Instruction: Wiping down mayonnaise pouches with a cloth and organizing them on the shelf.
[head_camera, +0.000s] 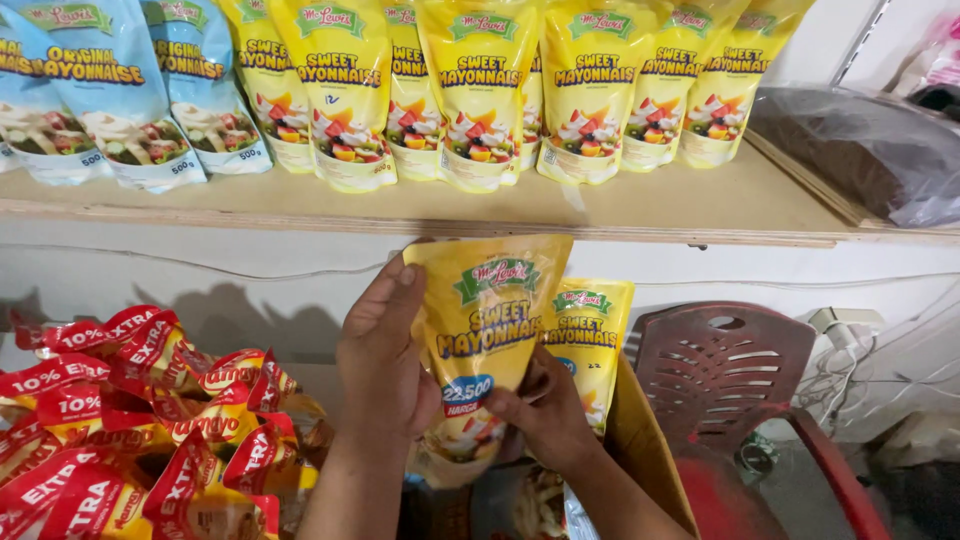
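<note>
My left hand (380, 350) grips the left edge of a yellow stand-up sauce pouch (487, 320), held upright just below the wooden shelf (640, 205). My right hand (545, 410) holds the same pouch from its lower right side. A second yellow pouch (590, 335) stands behind it, in an open cardboard box (645, 450) beneath my hands. On the shelf above, a row of several matching yellow pouches (480, 90) stands upright, with blue pouches (110, 90) to their left.
A pile of red and yellow sachets (130, 430) lies at lower left. A dark red plastic chair (740, 380) stands to the right of the box. A dark plastic-wrapped bundle (860, 150) lies on the shelf's right end. Cables and a plug strip (845, 330) sit by the wall.
</note>
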